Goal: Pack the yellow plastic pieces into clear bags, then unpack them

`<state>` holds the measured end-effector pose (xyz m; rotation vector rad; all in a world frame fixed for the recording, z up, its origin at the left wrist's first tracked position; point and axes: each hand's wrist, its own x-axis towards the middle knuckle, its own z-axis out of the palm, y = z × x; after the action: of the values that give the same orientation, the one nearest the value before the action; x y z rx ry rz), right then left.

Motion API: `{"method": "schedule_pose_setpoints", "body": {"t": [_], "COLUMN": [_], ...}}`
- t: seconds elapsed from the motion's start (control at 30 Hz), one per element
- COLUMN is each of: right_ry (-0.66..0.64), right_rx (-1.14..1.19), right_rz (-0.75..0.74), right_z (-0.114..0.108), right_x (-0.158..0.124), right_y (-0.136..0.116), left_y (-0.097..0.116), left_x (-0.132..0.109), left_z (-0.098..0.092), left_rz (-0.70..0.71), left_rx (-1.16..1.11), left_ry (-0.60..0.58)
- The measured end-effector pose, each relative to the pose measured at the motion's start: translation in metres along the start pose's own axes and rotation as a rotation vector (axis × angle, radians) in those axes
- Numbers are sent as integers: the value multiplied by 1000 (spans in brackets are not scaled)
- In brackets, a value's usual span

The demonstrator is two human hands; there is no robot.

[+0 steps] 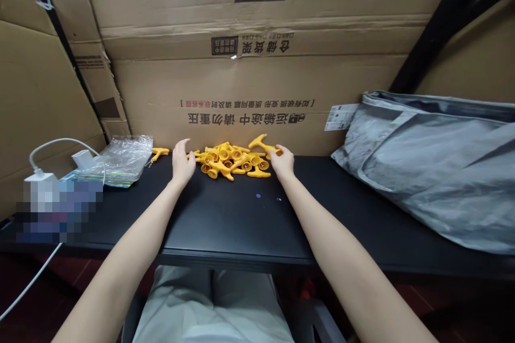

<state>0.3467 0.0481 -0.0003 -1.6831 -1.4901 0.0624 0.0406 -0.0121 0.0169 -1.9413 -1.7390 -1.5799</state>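
Observation:
A heap of yellow plastic T-shaped pieces (223, 163) with round hollow cup ends lies on the black table, close to the cardboard at the back. My right hand (282, 163) is at the heap's right side, its fingers closed on the cup end of one yellow T-shaped piece (259, 142), whose crossbar points up and left. At the left side of the heap is my left hand (183, 163), fingers apart, with its thumb beside the nearest pieces. Another yellow piece (161, 153) lies apart, left of my left hand.
A clear plastic bag (131, 155) lies at the left, near a white charger (42, 185) with a cable and a blurred-out object. A grey fabric bag (434, 171) fills the right side. Printed cardboard (257, 80) stands behind the black table (233, 225).

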Motion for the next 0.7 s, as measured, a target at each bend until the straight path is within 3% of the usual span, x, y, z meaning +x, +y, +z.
{"method": "schedule_pose_setpoints", "body": {"t": [0.07,0.2,0.43,0.53,0.7], "right_ry": [96,123,-97,-165,-206], "right_rx": [132,297,352,321,136], "right_rz": [-41,-361,-828,-906,-896], "right_z": [-7,-18,-5,-1,-4], "right_x": [-8,-37,-80,-84,-75], "right_y": [-18,-57,-91,-91,-82], "left_y": [7,20,16,13,18], "left_x": [-8,-15,-15,-16,-18], "left_z": [-2,-1,1,0,-2], "left_rz": [150,292,270,211,199], "left_rx": [68,119,83,116,170], "left_ry": [-68,-156,-224,-231,-266]}}
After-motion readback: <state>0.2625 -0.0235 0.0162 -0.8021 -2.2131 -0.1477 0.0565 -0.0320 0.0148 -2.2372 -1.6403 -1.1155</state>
